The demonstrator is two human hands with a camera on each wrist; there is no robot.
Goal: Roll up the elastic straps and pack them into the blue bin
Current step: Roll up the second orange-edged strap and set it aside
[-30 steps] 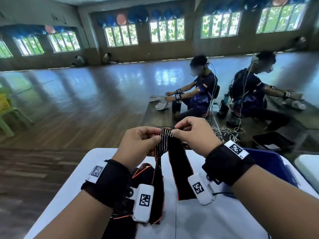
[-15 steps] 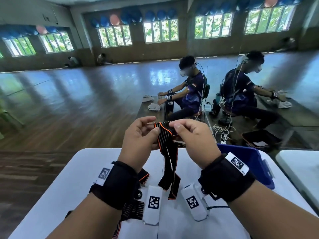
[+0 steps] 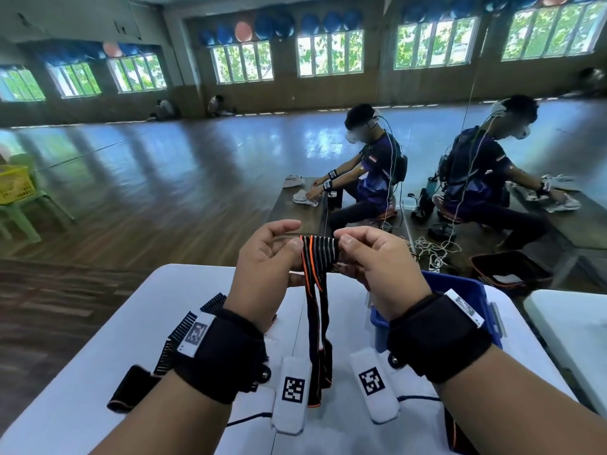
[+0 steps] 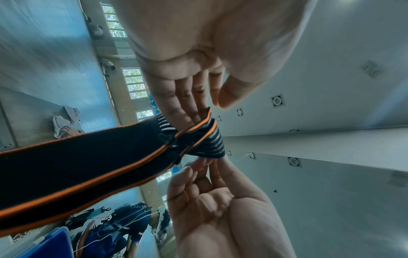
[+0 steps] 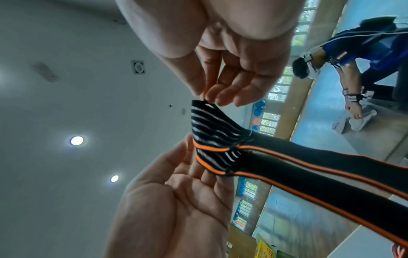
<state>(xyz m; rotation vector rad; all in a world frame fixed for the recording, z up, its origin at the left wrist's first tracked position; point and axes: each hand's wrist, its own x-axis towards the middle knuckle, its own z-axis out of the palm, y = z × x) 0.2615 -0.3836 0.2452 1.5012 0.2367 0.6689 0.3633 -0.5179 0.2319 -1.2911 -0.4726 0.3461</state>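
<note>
**Both hands pinch a strap end above the table**

Polished wood floor stretches back to a wall of windows, and up front stands a white table point(image 3: 98, 372). Above its middle the person holds a black strap point(image 3: 317, 254) with orange edging and a striped end. The left hand point(image 3: 262, 267) pinches one side of that striped end between thumb and curled fingers; the right hand point(image 3: 377, 267) pinches the other side the same way. In the wrist views the fingertips point(image 5: 212, 97) of each hand close on the striped part from opposite sides, palms facing one another. The end is bunched into a short fold between the hands, and the rest of the strap hangs straight down to the tabletop between the two wrists.

A blue bin point(image 3: 473, 297) sits near the table's right edge, just beyond the right wrist. Its inside is hidden by the arm. A second strap point(image 3: 164, 353) lies toward the left edge, partly under the left wrist.

Across the floor a seated person point(image 3: 371, 172) works at a low dark table beside a mirror. A yellow crate point(image 3: 13, 188) rests on a green chair at far left.
</note>
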